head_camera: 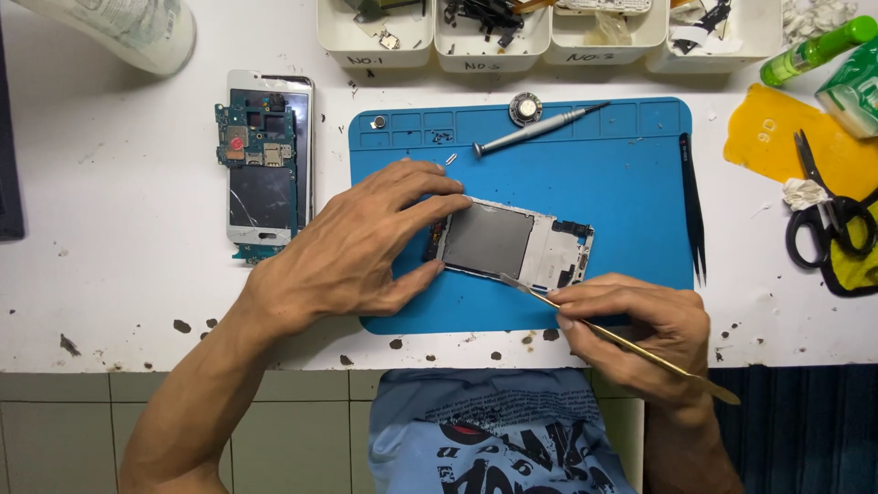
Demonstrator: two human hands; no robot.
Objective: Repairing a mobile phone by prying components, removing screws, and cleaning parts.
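An opened phone frame (512, 242) with a grey plate lies on a blue work mat (631, 201). My left hand (361, 242) grips the frame's left end, fingers along its top edge and thumb at its near edge. My right hand (631, 320) holds a thin brass pry tool (622, 340) like a pen, its flat tip touching the frame's near edge.
A second opened phone with a green circuit board (265, 155) lies left of the mat. On the mat's far part are a screwdriver (535, 130), tiny screws and a round part (525, 109). Black tweezers (692, 206), scissors (828, 215) and white parts bins (494, 55) surround it.
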